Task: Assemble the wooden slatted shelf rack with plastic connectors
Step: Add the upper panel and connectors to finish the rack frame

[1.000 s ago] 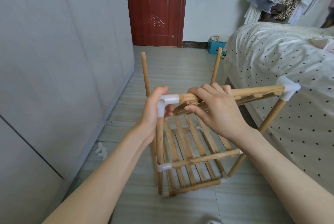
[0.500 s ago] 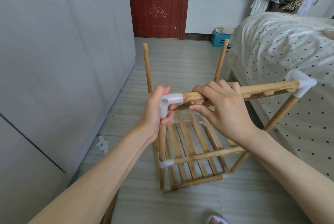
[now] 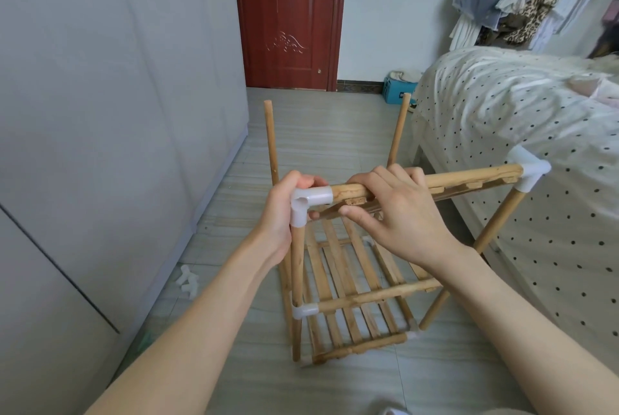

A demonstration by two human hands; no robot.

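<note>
The wooden rack (image 3: 348, 294) stands on the floor with a lower slatted shelf and several upright poles. My left hand (image 3: 284, 213) is wrapped around the white plastic corner connector (image 3: 306, 202) on top of the near left pole. My right hand (image 3: 398, 213) grips the near rail of the upper slatted shelf (image 3: 469, 182), fingers over the top and thumb under it. That rail runs right to a second white connector (image 3: 529, 173) on the near right pole. Two far poles (image 3: 269, 140) (image 3: 398, 130) stick up bare.
Loose white connectors (image 3: 187, 280) lie on the floor by the grey wardrobe (image 3: 100, 113) on the left. A bed with a dotted cover (image 3: 522, 153) borders the rack on the right. A red door (image 3: 288, 16) and a blue box (image 3: 397, 91) are at the back.
Both hands keep their grip on the connector and rail. The right end of the upper shelf has shifted right and slightly up; the view has tilted a little.
</note>
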